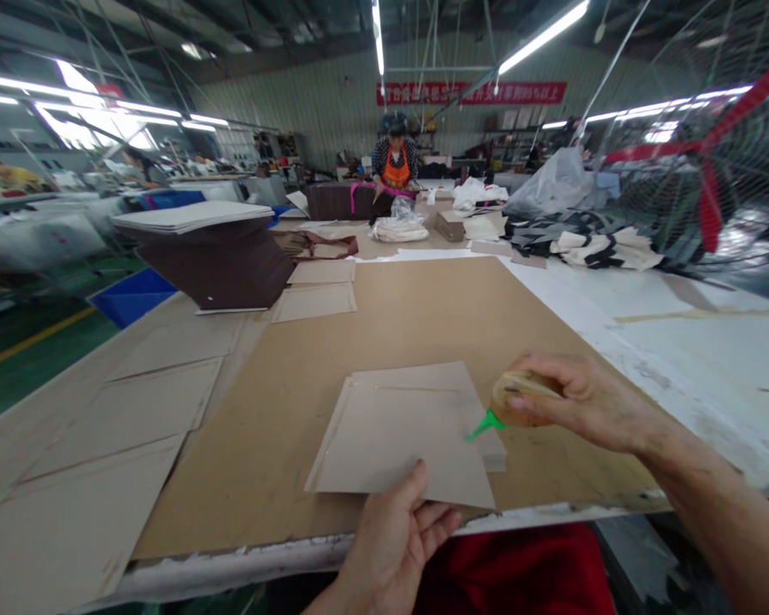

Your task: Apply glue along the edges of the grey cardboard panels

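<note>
Factory table [679, 342]: R hand [589, 401] w/ glue bottle [519, 400], contents prob. glue.

1. the cardboard sheets [401, 436] under the left hand [390, 538] are looking matt, grey-brown and smooth.
2. the glue bottle [519, 400] in the right hand [583, 401] is showing soft translucent plastic with a glossy green nozzle.
3. the big brown board [384, 333] is appearing dull and papery.
4. the table [679, 333] is looking white, scuffed and stained.

head cam | looks forward and down over table [679, 359] | close (hands near bottom edge)
</note>
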`<state>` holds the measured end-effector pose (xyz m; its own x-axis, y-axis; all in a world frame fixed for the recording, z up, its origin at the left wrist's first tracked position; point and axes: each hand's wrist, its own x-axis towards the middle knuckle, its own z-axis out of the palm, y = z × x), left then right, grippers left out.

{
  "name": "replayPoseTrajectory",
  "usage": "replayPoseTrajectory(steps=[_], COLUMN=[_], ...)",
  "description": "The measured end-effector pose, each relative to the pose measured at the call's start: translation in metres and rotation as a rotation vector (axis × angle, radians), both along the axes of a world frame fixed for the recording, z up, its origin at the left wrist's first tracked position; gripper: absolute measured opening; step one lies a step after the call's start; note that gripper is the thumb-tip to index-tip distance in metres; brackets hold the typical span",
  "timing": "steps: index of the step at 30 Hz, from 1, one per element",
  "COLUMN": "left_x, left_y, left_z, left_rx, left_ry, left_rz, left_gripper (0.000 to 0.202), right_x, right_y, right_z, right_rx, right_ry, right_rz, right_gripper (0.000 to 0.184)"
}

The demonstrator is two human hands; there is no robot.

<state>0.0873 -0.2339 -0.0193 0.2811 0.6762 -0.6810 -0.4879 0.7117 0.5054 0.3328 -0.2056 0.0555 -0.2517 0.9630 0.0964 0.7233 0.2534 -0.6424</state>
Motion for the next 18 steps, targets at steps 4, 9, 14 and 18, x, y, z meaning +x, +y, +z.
replayPoseTrajectory(steps=[4, 9, 14, 18], left_x=[0.0, 0.0, -0.001, 0.0], left_y=[0.0, 0.0, -0.001, -0.002], left_z=[0.0, -0.001, -0.002, -0.001], left_rx=[0.006, 0.004, 0.002, -0.011], left_ry=[0.02, 0.016, 0.026, 0.029], left_rz=[-0.006, -0.006, -0.004, -0.001], left_gripper=[0.029, 0.028, 0.025, 0.025], right_x=[0.004, 0.004, 0.003, 0.002], right_y=[0.012, -0.007, -0.032, -0.042], right_z=[-0.008, -0.004, 0.001, 0.001], right_rx=[0.169, -0.007, -0.001, 0.016], right_ry=[-0.048, 0.025, 0.029, 0.018], right_rz=[-0.1, 0.026, 0.028, 0.043], right_gripper=[0.024, 0.027, 0.025, 0.023])
